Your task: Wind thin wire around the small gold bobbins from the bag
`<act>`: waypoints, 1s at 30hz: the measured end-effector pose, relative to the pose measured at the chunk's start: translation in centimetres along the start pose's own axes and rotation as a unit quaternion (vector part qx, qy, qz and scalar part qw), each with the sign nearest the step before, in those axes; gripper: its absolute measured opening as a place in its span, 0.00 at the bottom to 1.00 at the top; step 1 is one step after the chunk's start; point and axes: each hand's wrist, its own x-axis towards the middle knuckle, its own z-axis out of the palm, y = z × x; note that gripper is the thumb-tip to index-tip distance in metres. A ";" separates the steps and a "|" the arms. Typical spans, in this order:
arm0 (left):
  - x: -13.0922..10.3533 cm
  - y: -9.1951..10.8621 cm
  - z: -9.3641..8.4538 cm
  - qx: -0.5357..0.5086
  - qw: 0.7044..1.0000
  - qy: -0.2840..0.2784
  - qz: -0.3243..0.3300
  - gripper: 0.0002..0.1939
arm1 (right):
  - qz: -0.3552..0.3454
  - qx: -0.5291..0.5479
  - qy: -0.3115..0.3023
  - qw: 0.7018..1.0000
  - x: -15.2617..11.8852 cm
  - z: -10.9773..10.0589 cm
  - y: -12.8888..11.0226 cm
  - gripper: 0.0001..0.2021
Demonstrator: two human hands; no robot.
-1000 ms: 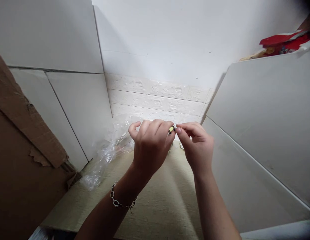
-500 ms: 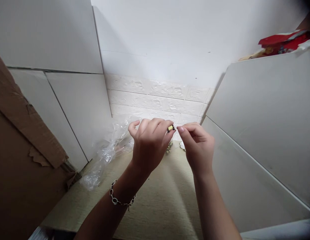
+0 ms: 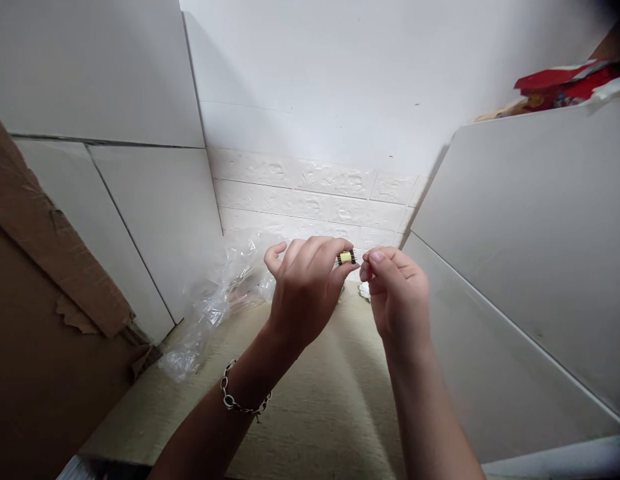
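Note:
Between thumb and forefinger, my left hand (image 3: 305,287) pinches a small transformer (image 3: 346,257), a black bobbin wrapped in yellow with thin metal pins at its ends. Its other fingers stay raised and the little finger is curled. Just to the right of the pins, my right hand (image 3: 400,287) is closed, thumb against fingertips. Whatever lies in that pinch is too small to make out. Behind the hands, a white item (image 3: 365,291) shows in part on the tabletop (image 3: 340,380).
Clear crumpled plastic bags (image 3: 215,307) lie to the left. White panels (image 3: 510,253) flank the right, with red packaging (image 3: 565,87) on top. Brown cardboard (image 3: 55,247) stands at the left edge. A brick-patterned white wall (image 3: 335,180) rises behind.
My left hand has shifted slightly right and turned the transformer so more of it shows. My right fingertips have moved slightly right, still pinched.

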 end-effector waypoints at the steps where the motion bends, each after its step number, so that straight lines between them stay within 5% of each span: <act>1: 0.0 0.0 0.0 -0.005 1.000 0.001 0.000 0.05 | 0.017 0.023 -0.008 1.000 0.0 0.0 0.0 0.09; 7: 0.0 0.1 0.0 -0.038 0.999 -0.006 -0.006 0.04 | 0.071 0.133 -0.047 0.988 0.2 0.0 0.0 0.08; 21: 0.0 0.2 0.0 -0.051 0.999 0.011 -0.011 0.04 | 0.102 0.170 -0.052 0.979 0.5 0.4 1.2 0.08; 30: 0.0 -0.1 0.5 -0.063 0.998 0.007 -0.027 0.05 | 0.207 0.193 -0.077 0.956 0.7 1.1 1.9 0.07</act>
